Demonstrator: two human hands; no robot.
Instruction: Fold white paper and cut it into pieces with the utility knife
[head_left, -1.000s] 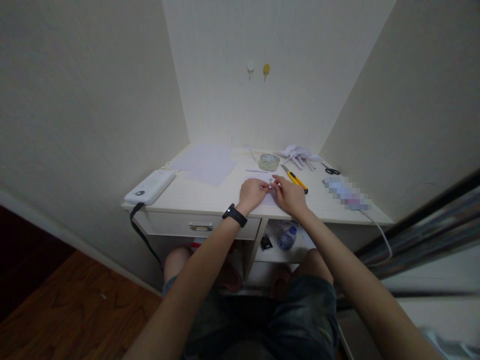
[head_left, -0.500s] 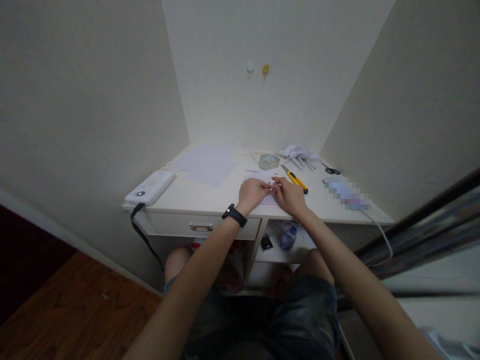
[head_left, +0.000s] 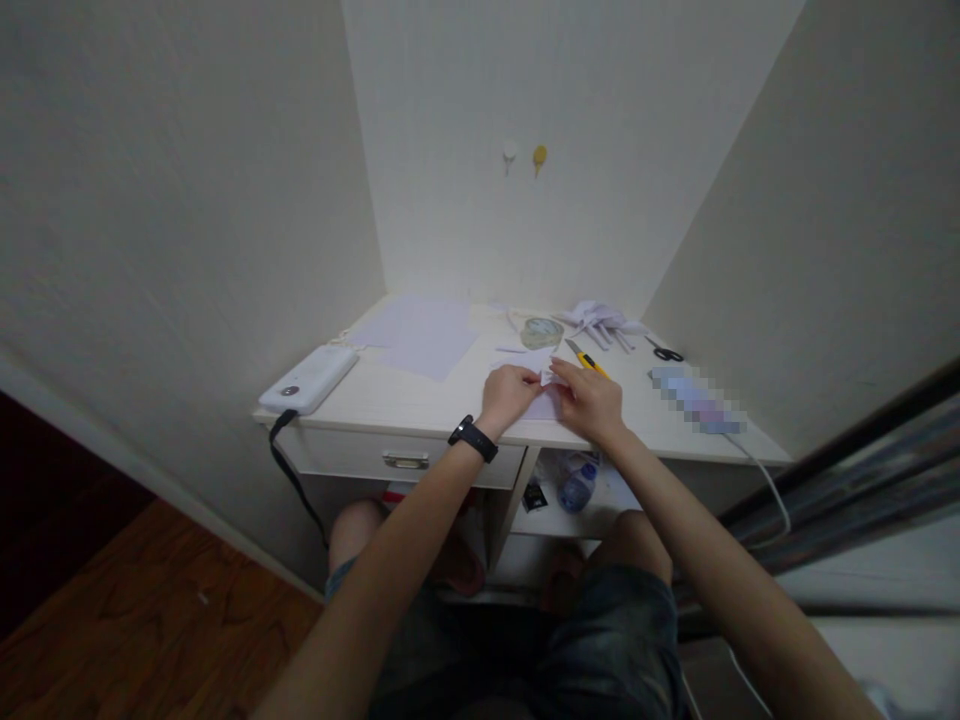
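My left hand (head_left: 507, 394) and my right hand (head_left: 592, 397) meet over the front middle of a small white desk (head_left: 420, 405). Between their fingertips they pinch a small folded piece of white paper (head_left: 548, 377). A pale sheet (head_left: 541, 404) lies on the desk under both hands. A black watch (head_left: 472, 438) is on my left wrist. Just behind my right hand lies a yellow utility knife (head_left: 585, 358).
A large pale sheet (head_left: 420, 333), a roll of clear tape (head_left: 541, 332), folded white paper pieces (head_left: 600, 318) and black scissors (head_left: 664, 351) lie further back. A white power bank (head_left: 309, 378) with a black cable sits at the left edge. A water bottle (head_left: 577, 482) lies on the shelf below.
The view has shifted slightly, so the desk sits a little lower in the frame. Both hands stay together on the small paper, with only small finger movements.
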